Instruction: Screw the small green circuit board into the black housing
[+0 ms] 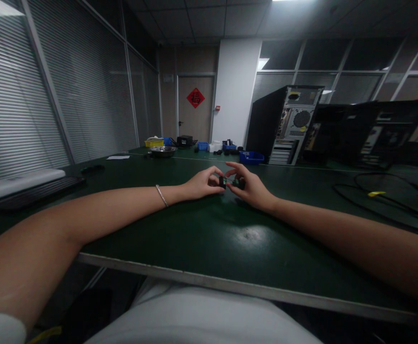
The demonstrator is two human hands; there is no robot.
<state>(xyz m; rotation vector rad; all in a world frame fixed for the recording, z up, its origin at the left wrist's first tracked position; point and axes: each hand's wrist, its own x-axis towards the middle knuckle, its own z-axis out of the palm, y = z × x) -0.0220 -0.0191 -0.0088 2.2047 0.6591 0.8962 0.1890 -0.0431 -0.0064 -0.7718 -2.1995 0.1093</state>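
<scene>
Small black part [230, 182] pinched at both ends by left hand [203, 184] and right hand [250, 188] over green table [194, 229]; judged light, rigid; fingertip hold suits.

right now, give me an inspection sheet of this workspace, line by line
surface: dark green table with a pale front edge and a glare spot in the middle
job's things: small dark part held just above the table, too small to identify
clutter: metal bowl, yellow bin and blue bins along the far edge; keyboard at far left; sheet of paper
hands: left hand and right hand both pinch the part from opposite sides; bracelet on the left wrist
cables: black cables loop over the right side, one with a yellow tag
surroundings: open computer tower at the back right, window blinds left, door with a red sign
</scene>
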